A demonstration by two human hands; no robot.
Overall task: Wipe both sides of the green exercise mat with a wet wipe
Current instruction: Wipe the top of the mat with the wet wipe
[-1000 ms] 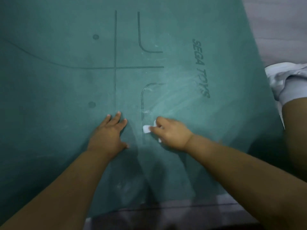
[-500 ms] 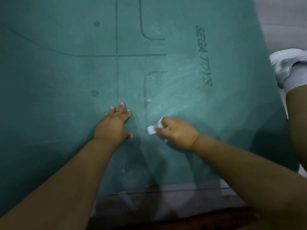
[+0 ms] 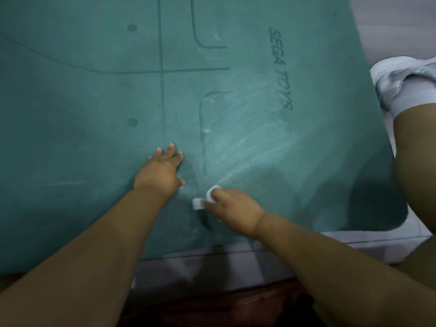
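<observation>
While the left hand [image 3: 160, 172] lies flat and spread on the mat [image 3: 82, 142], the right hand [image 3: 232, 208] presses down. Its fingers pinch a wipe [image 3: 204, 198]; streaks shine nearby.

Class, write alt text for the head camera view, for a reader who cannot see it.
A person's right hand presses a small white wet wipe onto a green exercise mat, beside pale streaks, while the left hand lies flat on the mat. Dark lines, dots and the words SEGA TOYS mark the mat; a white shoe shows at right.

Dim, soft light; glare streaks on wet mat [image 3: 247, 142]; wide-angle bending at edges; slight blur.
</observation>
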